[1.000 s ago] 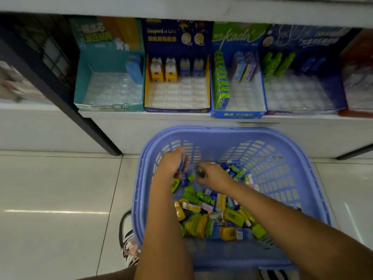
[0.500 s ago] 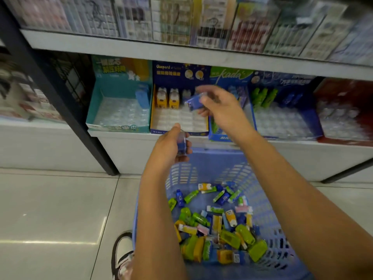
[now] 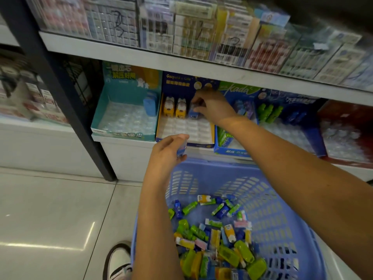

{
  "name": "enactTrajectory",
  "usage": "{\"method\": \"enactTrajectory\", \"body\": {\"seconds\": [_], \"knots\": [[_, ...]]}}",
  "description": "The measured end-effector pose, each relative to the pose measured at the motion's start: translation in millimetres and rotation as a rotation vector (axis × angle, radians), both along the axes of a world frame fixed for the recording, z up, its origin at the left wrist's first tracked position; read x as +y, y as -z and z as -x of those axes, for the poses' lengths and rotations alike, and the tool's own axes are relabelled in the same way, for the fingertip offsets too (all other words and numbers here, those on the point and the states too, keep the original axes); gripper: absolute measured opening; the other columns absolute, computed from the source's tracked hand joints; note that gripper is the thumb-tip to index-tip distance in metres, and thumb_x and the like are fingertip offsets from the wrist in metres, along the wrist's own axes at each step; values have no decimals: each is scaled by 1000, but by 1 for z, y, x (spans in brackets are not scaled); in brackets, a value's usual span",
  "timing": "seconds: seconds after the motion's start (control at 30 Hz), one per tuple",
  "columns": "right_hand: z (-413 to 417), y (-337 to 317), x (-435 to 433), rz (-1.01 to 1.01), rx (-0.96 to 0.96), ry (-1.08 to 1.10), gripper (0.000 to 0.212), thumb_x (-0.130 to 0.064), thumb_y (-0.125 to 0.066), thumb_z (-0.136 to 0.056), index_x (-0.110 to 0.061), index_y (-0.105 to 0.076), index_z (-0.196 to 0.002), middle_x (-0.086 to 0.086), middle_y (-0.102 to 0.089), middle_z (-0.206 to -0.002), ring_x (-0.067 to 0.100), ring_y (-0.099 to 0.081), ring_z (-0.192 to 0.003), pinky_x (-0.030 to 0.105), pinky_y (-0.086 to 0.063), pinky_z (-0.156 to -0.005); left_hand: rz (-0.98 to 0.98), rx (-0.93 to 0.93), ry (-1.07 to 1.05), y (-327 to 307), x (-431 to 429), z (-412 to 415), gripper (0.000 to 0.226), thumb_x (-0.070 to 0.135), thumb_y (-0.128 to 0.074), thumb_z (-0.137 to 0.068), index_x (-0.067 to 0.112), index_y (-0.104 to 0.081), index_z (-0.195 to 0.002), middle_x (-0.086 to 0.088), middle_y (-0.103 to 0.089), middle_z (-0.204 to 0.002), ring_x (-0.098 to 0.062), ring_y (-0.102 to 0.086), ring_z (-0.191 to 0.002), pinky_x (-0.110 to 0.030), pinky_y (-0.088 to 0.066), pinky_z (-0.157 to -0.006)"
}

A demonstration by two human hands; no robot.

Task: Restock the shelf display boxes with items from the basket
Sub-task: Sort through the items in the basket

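Head view: my right grip (image 3: 214,107) pinches a blue item (image 3: 193,113) into the back row of the yellow-edged display box (image 3: 187,129); my left grip (image 3: 167,152) holds a spare blue item (image 3: 181,149) above the basket (image 3: 282,199). Next, I judge: let go, then seat the spare beside it.

"What is the person wearing?"

"I can see one shoe (image 3: 118,261). It is white on top, with a dark band round the toe."

"Anything on the arms?"

"The left arm (image 3: 157,219) and right arm (image 3: 292,168) are bare. So are the left hand (image 3: 167,152) and right hand (image 3: 214,107)."
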State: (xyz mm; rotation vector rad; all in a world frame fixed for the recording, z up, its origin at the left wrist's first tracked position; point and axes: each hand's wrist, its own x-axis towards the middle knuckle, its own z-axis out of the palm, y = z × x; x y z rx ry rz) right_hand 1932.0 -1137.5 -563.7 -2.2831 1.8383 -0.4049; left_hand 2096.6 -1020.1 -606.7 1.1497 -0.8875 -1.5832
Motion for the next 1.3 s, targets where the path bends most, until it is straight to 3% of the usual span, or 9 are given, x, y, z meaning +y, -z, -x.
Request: {"method": "enactTrajectory", "body": {"seconds": [0.4, 0.53, 0.6, 0.73, 0.8, 0.87, 0.93, 1.03, 1.3], "knots": [[-8, -14, 6, -44, 74, 17, 40, -13, -59, -91, -14, -54, -130, 10, -45, -139, 23, -49, -119, 24, -37, -96, -59, 126, -84, -3, -4, 13, 25, 29, -62, -89, 5, -68, -90, -15, -67, -100, -29, -65, -100, -34, -59, -72], [-5, -33, 53, -238, -245, -180, 33, -8, -60, -86, -27, -62, -112, -5, -63, -111, -5, -56, -76, 9, -46, -69, -22, 75, -67, 0, -7, 16, 31, 31, -64, -88, 0, -66, -92, -13, -68, -97, -24, -66, -92, -32, -59, -71], [-2, -38, 78, -337, -299, -274, 28, -12, -66, -84, -29, -65, -106, -11, -64, -99, -6, -58, -76, 9, -47, -67, 21, -5, -30, -2, -9, 21, 37, 34, -64, -88, -3, -65, -92, -11, -68, -90, -21, -67, -89, -32, -59, -72], [3, -38, 88, -144, -262, -252, 20, -15, -69, -83, -26, -68, -99, -11, -64, -93, -1, -59, -84, 14, -49, -74, 87, -37, 3, -12, -14, 34, 32, 37, -61, -89, 6, -64, -88, -6, -69, -89, -16, -69, -87, -28, -59, -70], [7, -39, 81, -48, -261, -206, 18, -17, -70, -82, -25, -68, -97, -10, -65, -93, 1, -60, -86, 15, -50, -77, 173, -169, -29, -14, -16, 39, 34, 43, -56, -91, 12, -64, -103, -3, -68, -99, -16, -66, -94, -23, -54, -70], [15, -36, 65, 32, -250, -102, 18, -18, -71, -81, -21, -67, -98, -6, -66, -94, 4, -61, -86, 19, -51, -79, 305, -495, -19, -9, -19, 43, 43, 44, -50, -94, 16, -57, -124, 0, -63, -119, -17, -60, -108, -22, -47, -75], [22, -31, 45, 58, -123, 0, 21, -17, -69, -83, -15, -65, -104, 1, -67, -101, 11, -60, -92, 21, -48, -83, 371, -831, 97, -1, -19, 48, 46, 38, -47, -97, 14, -49, -136, -6, -48, -141, -22, -47, -126, -31, -43, -94], [27, -22, 19, 37, 59, 48, 25, -15, -64, -87, -10, -61, -112, 10, -64, -113, 23, -58, -105, 26, -43, -86, 425, -1133, 335, 10, -15, 56, 47, 30, -45, -98, 9, -42, -140, -10, -31, -153, -23, -21, -143, -35, -12, -117], [30, -8, -4, -65, 104, -4, 26, -13, -68, -83, -6, -64, -108, 13, -62, -114, 27, -57, -105, 30, -44, -87, 468, -1078, 328, 20, -15, 52, 52, 27, -46, -98, 10, -32, -146, -5, -22, -157, -17, -16, -145, -25, 4, -116]]}}
